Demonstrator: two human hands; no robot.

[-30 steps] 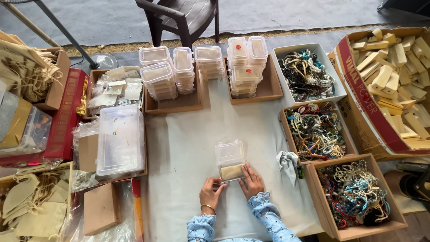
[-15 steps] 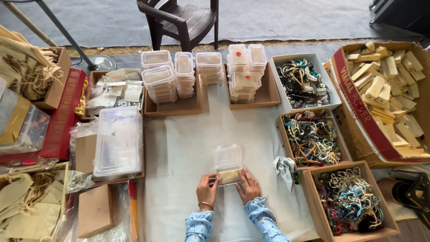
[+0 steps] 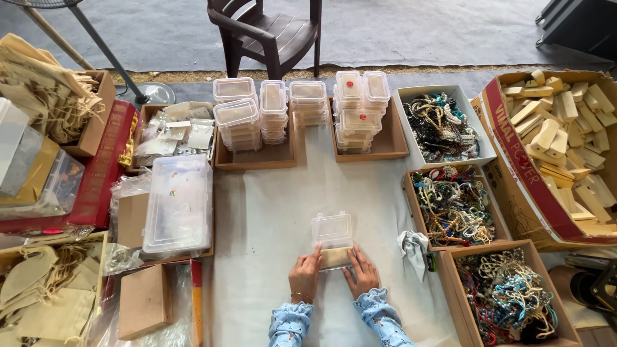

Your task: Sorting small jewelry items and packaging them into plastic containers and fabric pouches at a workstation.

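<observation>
We pressed our left hand and right hand, fingers pinching, on a small clear plastic box holding a tan pouch, lid open, mid-surface. Beyond, cardboard trays carried stacked clear boxes; right-side boxes held beaded bracelets.

An open box lies on the desk between both hands; stacked boxes sit in trays behind it, bead boxes right, a big lidded box left.

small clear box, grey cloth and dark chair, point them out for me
small clear box [image 3: 331, 229], head view, on its open lid
grey cloth [image 3: 412, 245], head view, on its crumpled middle
dark chair [image 3: 277, 35], head view, on the seat
</observation>
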